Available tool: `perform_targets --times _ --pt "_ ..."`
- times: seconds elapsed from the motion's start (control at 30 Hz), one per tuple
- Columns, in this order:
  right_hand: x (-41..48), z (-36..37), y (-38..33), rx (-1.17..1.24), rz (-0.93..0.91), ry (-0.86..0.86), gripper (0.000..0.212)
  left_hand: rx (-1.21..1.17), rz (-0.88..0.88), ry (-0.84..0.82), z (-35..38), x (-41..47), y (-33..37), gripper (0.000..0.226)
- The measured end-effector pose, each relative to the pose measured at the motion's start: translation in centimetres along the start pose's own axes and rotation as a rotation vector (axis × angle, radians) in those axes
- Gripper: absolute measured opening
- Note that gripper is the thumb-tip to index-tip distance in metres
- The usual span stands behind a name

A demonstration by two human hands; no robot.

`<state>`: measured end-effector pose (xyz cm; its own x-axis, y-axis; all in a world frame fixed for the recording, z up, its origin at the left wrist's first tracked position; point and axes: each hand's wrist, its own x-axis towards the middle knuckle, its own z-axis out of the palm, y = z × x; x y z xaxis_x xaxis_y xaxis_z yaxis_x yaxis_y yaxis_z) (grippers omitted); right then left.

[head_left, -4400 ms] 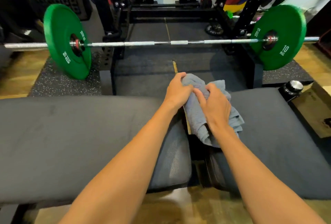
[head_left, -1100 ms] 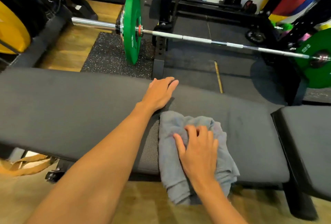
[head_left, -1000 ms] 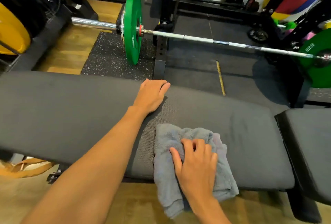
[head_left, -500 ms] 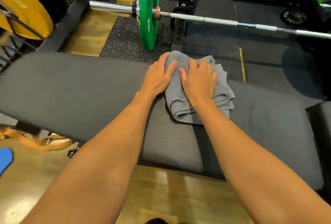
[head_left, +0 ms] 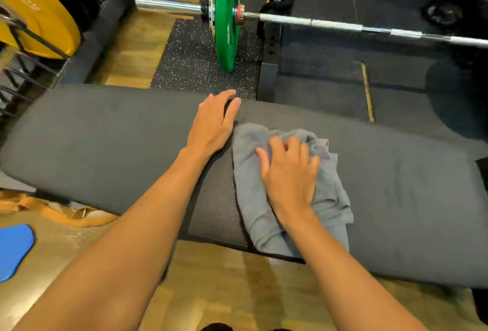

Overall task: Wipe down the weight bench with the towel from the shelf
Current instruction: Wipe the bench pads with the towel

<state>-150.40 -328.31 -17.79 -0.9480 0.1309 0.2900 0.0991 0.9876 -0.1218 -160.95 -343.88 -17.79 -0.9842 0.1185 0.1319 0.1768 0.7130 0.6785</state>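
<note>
The grey towel (head_left: 290, 198) lies bunched on the bench (head_left: 105, 145), its near edge hanging over the front side. It could slide off that side if a stroke pulls too far toward the floor, and the loose folds could roll up and skip patches of padding. The right hand (head_left: 290, 174) presses flat on the towel, fingers (head_left: 295, 145) slightly spread and curled into the cloth. The left hand (head_left: 214, 127) rests palm-down on the bench just beside the towel, fingers together, bracing.
</note>
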Motion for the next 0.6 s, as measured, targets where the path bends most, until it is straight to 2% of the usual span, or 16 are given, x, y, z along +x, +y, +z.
perform_targets --times 0.07,0.17,0.27,0.43,0.53,0.6 --pt "5.7 2.3 -2.1 0.033 0.033 0.022 0.035 -0.040 -0.008 0.021 0.3 0.3 -0.6 0.051" --pt "12.6 4.2 -4.3 0.021 0.033 -0.113 0.039 -0.014 -0.016 0.034 0.5 0.4 -0.7 0.052" --pt "14.1 4.1 -4.7 0.022 0.050 -0.178 0.041 -0.016 0.012 0.021 0.1 0.0 -0.6 0.056" --pt "4.0 0.9 -4.3 0.022 0.052 -0.117 0.042 -0.105 -0.079 -0.113 -1.3 0.0 -0.6 0.066" --pt "-3.4 -1.5 -5.1 -0.022 0.037 -0.049 0.038 -0.021 0.019 -0.219 -2.9 -1.1 -1.1 0.062" --pt "-7.2 -2.6 -5.9 -0.062 0.006 -0.047 0.035 0.091 0.089 -0.184 -4.3 -2.0 -2.2 0.057"
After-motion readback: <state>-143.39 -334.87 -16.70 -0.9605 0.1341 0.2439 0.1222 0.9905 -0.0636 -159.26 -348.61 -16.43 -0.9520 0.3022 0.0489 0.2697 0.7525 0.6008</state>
